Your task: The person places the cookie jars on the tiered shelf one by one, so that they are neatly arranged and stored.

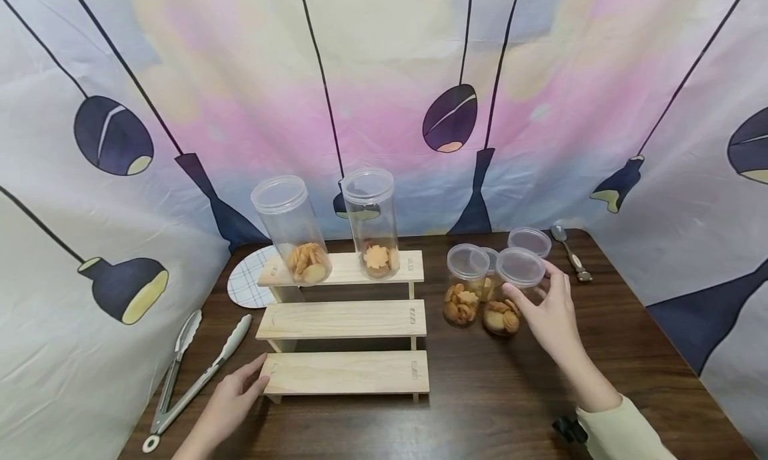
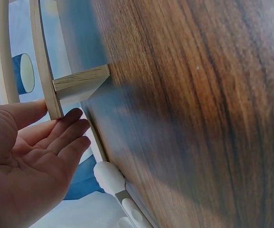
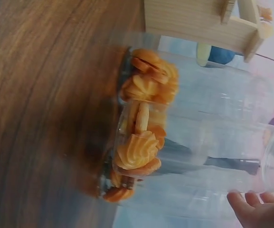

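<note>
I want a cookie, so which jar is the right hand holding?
The front-right jar on the table: the right hand grips it near its lid, and holds none of the other jars.

A fabric backdrop [image 1: 384,80] hangs in soft folds along 3 edges of the tabletop [image 1: 480,393], blending pale yellow, pink and blue, printed with dark navy pendant lamps [image 1: 114,135] on thin black cords [image 1: 466,32]. The tabletop is dark brown wood grain, its far right corner rounded, with a faint sheen of light.
</note>
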`<act>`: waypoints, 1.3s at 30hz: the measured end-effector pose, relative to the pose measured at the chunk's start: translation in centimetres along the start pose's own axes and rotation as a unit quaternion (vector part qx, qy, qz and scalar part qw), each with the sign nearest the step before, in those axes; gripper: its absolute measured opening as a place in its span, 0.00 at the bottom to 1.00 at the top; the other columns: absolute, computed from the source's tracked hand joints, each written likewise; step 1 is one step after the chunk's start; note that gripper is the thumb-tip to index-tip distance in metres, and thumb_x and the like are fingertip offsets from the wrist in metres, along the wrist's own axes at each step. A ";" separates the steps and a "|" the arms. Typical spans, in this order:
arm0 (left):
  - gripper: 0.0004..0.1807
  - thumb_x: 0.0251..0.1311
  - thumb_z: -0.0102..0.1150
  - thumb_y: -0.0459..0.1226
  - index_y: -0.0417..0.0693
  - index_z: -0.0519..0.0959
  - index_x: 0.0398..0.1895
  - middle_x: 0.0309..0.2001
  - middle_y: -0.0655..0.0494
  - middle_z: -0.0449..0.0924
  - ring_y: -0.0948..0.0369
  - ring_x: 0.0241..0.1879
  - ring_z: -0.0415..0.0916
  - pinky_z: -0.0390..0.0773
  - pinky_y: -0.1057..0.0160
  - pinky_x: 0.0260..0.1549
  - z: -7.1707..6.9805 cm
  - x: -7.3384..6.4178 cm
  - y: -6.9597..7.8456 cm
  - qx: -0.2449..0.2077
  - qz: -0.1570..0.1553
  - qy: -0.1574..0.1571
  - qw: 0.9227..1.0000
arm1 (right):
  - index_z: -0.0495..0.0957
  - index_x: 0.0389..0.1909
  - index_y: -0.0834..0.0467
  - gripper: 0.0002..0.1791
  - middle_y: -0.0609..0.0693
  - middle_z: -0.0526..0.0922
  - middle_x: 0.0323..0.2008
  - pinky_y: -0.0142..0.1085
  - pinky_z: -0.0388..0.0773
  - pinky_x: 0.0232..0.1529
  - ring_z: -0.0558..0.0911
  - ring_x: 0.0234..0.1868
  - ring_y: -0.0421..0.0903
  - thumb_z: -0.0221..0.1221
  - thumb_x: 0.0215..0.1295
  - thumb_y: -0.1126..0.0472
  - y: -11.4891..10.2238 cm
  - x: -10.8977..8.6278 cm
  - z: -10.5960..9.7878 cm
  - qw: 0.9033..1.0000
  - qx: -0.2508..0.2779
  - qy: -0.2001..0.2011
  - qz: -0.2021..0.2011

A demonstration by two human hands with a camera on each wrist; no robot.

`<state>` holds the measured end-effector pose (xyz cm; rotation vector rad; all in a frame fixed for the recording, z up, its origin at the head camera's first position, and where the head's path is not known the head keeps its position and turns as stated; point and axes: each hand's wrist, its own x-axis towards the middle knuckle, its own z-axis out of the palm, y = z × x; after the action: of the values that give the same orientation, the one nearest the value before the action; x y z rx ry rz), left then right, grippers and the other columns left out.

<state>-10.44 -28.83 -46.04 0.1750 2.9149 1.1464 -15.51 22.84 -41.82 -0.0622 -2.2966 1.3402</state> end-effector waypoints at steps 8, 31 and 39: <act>0.25 0.69 0.54 0.35 0.25 0.66 0.63 0.58 0.29 0.70 0.43 0.56 0.71 0.74 0.49 0.50 -0.1 0.0 -0.1 -0.007 -0.008 -0.005 1.000 | 0.56 0.69 0.62 0.44 0.59 0.68 0.57 0.36 0.71 0.57 0.72 0.58 0.54 0.68 0.59 0.52 -1.5 -0.6 -1.3 0.999 -0.029 -0.014 -0.016; 0.25 0.69 0.53 0.35 0.25 0.66 0.63 0.58 0.29 0.70 0.43 0.57 0.70 0.73 0.47 0.51 -0.4 0.0 0.3 -0.005 -0.005 -0.005 1.000 | 0.62 0.69 0.54 0.41 0.54 0.71 0.56 0.17 0.66 0.50 0.76 0.54 0.53 0.71 0.55 0.59 -6.2 -2.1 -2.0 0.993 -0.017 -0.049 -0.103; 0.25 0.69 0.53 0.35 0.26 0.66 0.63 0.58 0.30 0.70 0.44 0.57 0.71 0.73 0.48 0.51 -0.2 -0.1 0.3 -0.003 -0.005 -0.001 1.000 | 0.63 0.68 0.50 0.41 0.51 0.73 0.56 0.20 0.68 0.51 0.77 0.54 0.49 0.72 0.54 0.60 -7.8 -2.6 -1.4 0.990 0.001 -0.078 -0.119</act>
<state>-10.35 -28.72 -45.72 0.1617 2.9060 1.1525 -11.08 19.15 -35.74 0.3184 -2.3415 1.2617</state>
